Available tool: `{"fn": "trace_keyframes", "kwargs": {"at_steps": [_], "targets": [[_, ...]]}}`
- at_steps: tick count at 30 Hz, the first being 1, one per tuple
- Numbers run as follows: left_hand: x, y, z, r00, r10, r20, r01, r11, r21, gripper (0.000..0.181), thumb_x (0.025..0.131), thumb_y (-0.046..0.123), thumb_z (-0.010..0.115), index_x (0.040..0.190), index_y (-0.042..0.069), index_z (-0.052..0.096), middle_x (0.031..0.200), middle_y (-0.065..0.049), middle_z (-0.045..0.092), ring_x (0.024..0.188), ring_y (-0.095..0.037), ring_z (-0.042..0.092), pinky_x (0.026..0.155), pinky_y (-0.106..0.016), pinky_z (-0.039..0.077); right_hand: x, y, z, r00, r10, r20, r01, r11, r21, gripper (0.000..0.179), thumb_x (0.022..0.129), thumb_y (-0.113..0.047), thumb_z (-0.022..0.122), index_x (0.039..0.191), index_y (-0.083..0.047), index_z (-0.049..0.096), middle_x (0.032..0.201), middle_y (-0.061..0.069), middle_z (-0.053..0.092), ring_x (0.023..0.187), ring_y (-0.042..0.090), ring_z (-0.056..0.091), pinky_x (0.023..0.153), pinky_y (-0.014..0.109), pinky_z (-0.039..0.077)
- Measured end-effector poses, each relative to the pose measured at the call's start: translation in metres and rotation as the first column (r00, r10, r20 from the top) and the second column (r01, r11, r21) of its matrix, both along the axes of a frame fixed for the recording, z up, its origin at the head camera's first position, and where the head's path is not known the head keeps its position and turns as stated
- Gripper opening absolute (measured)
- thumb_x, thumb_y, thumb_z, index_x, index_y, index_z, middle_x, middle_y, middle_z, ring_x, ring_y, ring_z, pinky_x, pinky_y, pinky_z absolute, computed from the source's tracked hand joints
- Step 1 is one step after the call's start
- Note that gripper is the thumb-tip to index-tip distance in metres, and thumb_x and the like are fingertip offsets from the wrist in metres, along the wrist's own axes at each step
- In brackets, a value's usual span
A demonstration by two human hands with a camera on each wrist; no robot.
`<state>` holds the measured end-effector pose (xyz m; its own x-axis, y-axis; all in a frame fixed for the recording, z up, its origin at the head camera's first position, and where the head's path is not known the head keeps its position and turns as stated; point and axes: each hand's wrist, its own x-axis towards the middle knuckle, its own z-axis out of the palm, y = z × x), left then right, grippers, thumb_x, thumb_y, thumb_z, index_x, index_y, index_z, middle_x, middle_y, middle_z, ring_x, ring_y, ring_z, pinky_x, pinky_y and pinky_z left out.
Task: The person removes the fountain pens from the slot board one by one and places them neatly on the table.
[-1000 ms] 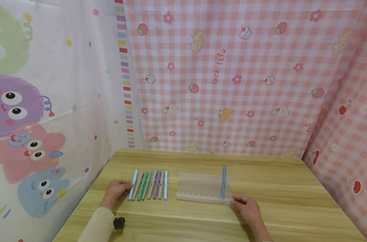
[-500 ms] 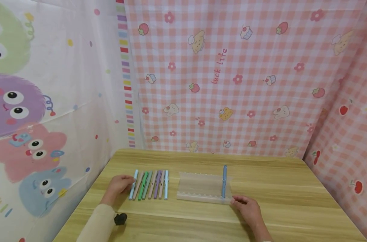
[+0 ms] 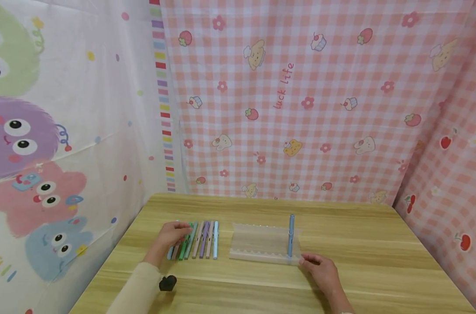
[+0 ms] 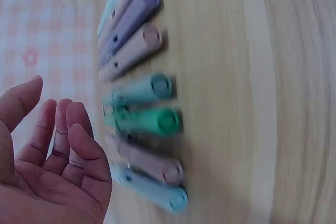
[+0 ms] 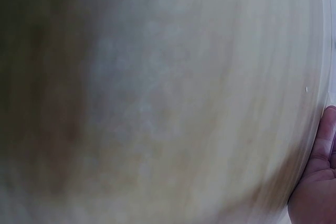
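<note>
Several pens lie in a row on the table's left half: among them a green pen (image 4: 149, 121), a teal pen (image 4: 144, 89), a purple pen (image 3: 204, 242) and light blue pens (image 3: 215, 240) at both ends. My left hand (image 3: 170, 239) is over the row's left end, partly covering those pens. In the left wrist view its fingers curve loosely, holding nothing. A clear pen rack (image 3: 257, 240) with a scalloped edge lies to the right, with one blue pen (image 3: 290, 237) on it. My right hand (image 3: 322, 270) pinches the rack's front right corner; the right wrist view barely shows its fingers.
The wooden table (image 3: 363, 244) extends in front of and to the right of the rack. A pink checked cloth (image 3: 332, 122) hangs behind it, with printed cloths at both sides. A small black device (image 3: 168, 283) is on my left wrist.
My left hand has moved right from beside the leftmost light blue pen to over the row, near the green pen. The right hand, rack and blue pen stay in place.
</note>
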<state>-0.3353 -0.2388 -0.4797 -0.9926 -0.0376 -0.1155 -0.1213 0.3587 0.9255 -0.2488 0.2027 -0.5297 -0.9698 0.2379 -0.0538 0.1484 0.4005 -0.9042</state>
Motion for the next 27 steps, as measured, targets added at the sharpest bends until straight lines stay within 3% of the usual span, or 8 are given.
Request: {"fn": "trace_keyframes", "kwargs": {"at_steps": [5, 12, 21, 27], "targets": [[0.001, 0.022, 0.005, 1.000, -0.021, -0.006, 0.021, 1.000, 0.000, 0.033, 0.096, 0.010, 0.064, 0.121, -0.010, 0.062, 0.096, -0.015, 0.067, 0.076, -0.022, 0.061, 0.063, -0.032, 0.048, 0.000, 0.000, 0.000, 1.000, 0.006, -0.002, -0.006, 1.000, -0.003, 0.025, 0.092, -0.017, 0.072, 0.109, 0.002, 0.073, 0.108, 0.012, 0.071, 0.110, 0.033, 0.060, 0.092, 0.045, 0.047], [0.002, 0.051, 0.007, 0.999, -0.050, -0.004, 0.050, 0.999, -0.008, 0.028, 0.095, 0.013, 0.066, 0.116, -0.005, 0.066, 0.092, -0.008, 0.065, 0.080, -0.022, 0.061, 0.069, -0.035, 0.053, 0.000, -0.001, 0.002, 1.000, 0.008, -0.008, -0.008, 1.000, 0.014, 0.025, 0.092, -0.017, 0.072, 0.109, 0.002, 0.073, 0.109, 0.014, 0.071, 0.112, 0.035, 0.059, 0.095, 0.049, 0.045], [0.006, 0.091, 0.010, 0.983, -0.182, -0.032, 0.183, 0.983, 0.031, 0.028, 0.095, 0.012, 0.067, 0.117, -0.005, 0.066, 0.096, -0.009, 0.068, 0.081, -0.021, 0.064, 0.077, -0.043, 0.055, -0.001, 0.001, 0.000, 1.000, 0.010, -0.004, -0.010, 1.000, 0.005, 0.027, 0.091, -0.018, 0.072, 0.110, 0.002, 0.073, 0.108, 0.013, 0.071, 0.111, 0.034, 0.060, 0.093, 0.047, 0.046], [0.009, 0.118, 0.009, 0.963, -0.261, -0.062, 0.264, 0.963, 0.047, 0.031, 0.095, 0.012, 0.067, 0.118, -0.009, 0.064, 0.099, -0.010, 0.070, 0.086, -0.021, 0.064, 0.081, -0.047, 0.055, -0.001, 0.002, 0.000, 1.000, 0.014, 0.002, -0.014, 1.000, -0.008, 0.028, 0.091, -0.018, 0.072, 0.111, 0.002, 0.072, 0.109, 0.013, 0.071, 0.111, 0.034, 0.059, 0.093, 0.048, 0.046]]}}
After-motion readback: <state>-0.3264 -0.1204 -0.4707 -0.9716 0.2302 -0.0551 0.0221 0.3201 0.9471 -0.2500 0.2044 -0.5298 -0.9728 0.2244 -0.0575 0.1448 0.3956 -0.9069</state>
